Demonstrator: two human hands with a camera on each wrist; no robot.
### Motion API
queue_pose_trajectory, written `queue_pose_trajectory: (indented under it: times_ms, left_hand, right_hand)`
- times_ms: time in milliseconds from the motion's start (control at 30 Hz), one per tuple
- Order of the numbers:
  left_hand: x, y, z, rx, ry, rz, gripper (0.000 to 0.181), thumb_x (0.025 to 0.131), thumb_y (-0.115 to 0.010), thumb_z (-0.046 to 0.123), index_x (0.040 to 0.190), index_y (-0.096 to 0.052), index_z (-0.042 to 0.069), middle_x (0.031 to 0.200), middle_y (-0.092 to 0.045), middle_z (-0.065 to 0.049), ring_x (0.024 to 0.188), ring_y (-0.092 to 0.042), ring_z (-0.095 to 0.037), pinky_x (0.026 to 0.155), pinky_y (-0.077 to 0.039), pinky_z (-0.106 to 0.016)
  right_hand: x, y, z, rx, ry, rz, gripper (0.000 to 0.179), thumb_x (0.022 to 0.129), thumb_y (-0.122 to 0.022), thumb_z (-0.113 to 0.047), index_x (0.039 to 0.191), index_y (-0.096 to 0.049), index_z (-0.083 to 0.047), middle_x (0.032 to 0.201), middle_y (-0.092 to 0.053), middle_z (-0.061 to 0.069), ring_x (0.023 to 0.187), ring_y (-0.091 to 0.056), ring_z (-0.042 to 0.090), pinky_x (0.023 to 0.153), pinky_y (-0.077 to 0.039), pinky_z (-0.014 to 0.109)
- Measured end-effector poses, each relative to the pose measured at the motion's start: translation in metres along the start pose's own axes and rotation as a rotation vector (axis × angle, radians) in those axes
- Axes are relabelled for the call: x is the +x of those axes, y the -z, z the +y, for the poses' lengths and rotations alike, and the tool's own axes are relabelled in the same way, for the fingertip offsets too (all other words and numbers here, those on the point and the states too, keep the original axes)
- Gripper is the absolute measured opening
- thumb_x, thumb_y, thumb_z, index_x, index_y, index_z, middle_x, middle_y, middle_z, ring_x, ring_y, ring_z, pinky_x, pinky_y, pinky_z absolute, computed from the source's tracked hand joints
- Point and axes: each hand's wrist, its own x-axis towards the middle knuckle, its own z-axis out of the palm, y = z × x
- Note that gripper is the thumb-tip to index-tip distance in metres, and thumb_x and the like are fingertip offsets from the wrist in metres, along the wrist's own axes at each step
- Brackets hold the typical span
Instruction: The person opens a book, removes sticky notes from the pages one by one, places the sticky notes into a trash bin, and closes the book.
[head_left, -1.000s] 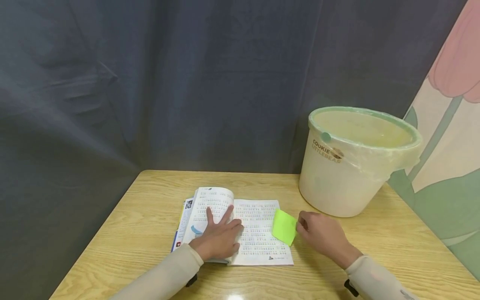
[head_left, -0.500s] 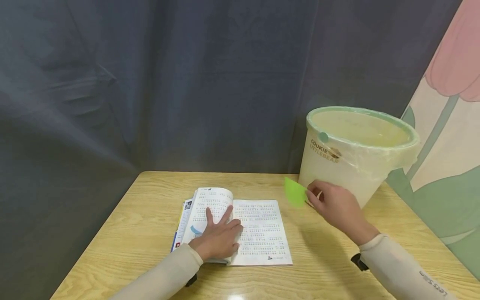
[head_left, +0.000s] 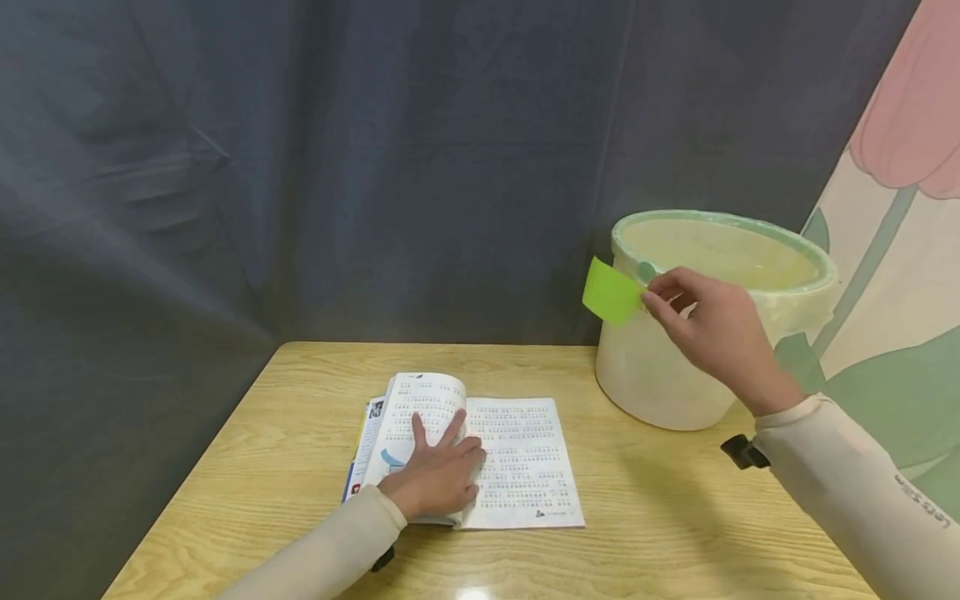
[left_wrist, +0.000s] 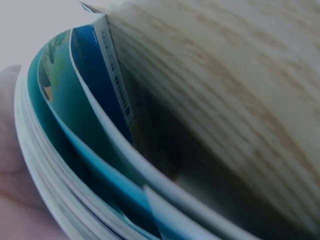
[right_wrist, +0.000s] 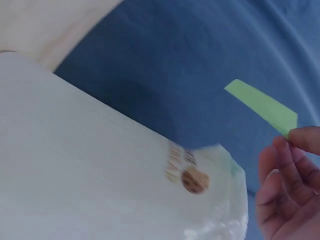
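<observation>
A bright green sticky note (head_left: 611, 292) is pinched at its right edge between the thumb and fingers of my right hand (head_left: 712, 325). The hand is raised in front of the bucket's rim, and the note sticks out to the left, off the book. In the right wrist view the sticky note (right_wrist: 265, 105) appears bent, held at one corner. My left hand (head_left: 438, 475) rests with spread fingers on the open book (head_left: 521, 467), near its spine. The left wrist view shows the curved edges of the book's pages (left_wrist: 75, 165) close up.
A whitish bucket (head_left: 660, 383) with a green rim and a clear liner stands at the table's back right. The wooden table (head_left: 300, 433) carries the book. A dark curtain (head_left: 450, 167) hangs behind, with a flower-printed panel (head_left: 885, 275) at the right.
My right hand has lifted the sticky note off the book's right page and carried it up and right to the bucket's rim. The left hand has stayed on the book.
</observation>
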Motion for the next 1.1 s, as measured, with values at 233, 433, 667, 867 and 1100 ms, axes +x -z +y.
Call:
queue_pose_trajectory:
  times_ms: [233, 433, 667, 867, 1100]
  left_hand:
    - [-0.001, -0.001, 0.002, -0.004, 0.002, -0.005, 0.047, 0.093, -0.062, 0.035, 0.137, -0.058, 0.019, 0.149, -0.050, 0.003, 0.155, -0.017, -0.032, 0.107, -0.007, -0.085]
    - [-0.002, -0.001, 0.004, 0.001, -0.001, -0.008, 0.046, 0.093, -0.062, 0.036, 0.137, -0.057, 0.020, 0.149, -0.049, 0.003, 0.155, -0.016, -0.031, 0.107, -0.007, -0.085]
    - [-0.001, -0.001, 0.004, 0.006, 0.002, -0.007, 0.048, 0.093, -0.062, 0.036, 0.138, -0.056, 0.020, 0.151, -0.048, 0.003, 0.156, -0.015, -0.031, 0.107, -0.007, -0.084]
    - [-0.004, -0.001, 0.006, 0.000, 0.003, -0.020, 0.049, 0.094, -0.061, 0.037, 0.140, -0.055, 0.021, 0.152, -0.047, 0.003, 0.156, -0.013, -0.031, 0.108, -0.007, -0.084]
    - [-0.005, -0.002, 0.005, 0.003, -0.008, -0.011, 0.047, 0.095, -0.061, 0.037, 0.139, -0.055, 0.020, 0.152, -0.047, 0.002, 0.156, -0.014, -0.031, 0.108, -0.007, -0.084]
  right_hand:
    - [0.027, 0.021, 0.014, 0.108, -0.163, 0.110, 0.028, 0.095, -0.064, -0.036, 0.108, -0.069, -0.011, 0.082, -0.061, -0.029, 0.069, -0.050, -0.021, 0.058, -0.039, 0.006]
    - [0.037, 0.029, 0.036, 0.131, -0.254, 0.249, 0.030, 0.096, -0.062, -0.038, 0.109, -0.068, -0.012, 0.084, -0.051, -0.039, 0.067, -0.052, -0.020, 0.054, -0.039, 0.005]
    - [0.047, 0.040, 0.060, 0.079, -0.429, 0.285, 0.032, 0.095, -0.058, -0.042, 0.110, -0.069, -0.017, 0.079, -0.046, -0.039, 0.069, -0.045, -0.018, 0.081, -0.040, 0.015]
    - [0.038, 0.036, 0.075, 0.002, -0.426, 0.138, 0.045, 0.096, -0.055, -0.042, 0.123, -0.068, -0.007, 0.072, -0.039, -0.043, 0.063, -0.041, -0.022, 0.077, -0.040, 0.021]
    - [0.028, 0.028, 0.055, 0.035, -0.295, 0.307, 0.035, 0.095, -0.060, -0.036, 0.112, -0.072, -0.008, 0.079, -0.047, -0.042, 0.067, -0.043, -0.024, 0.063, -0.033, 0.008]
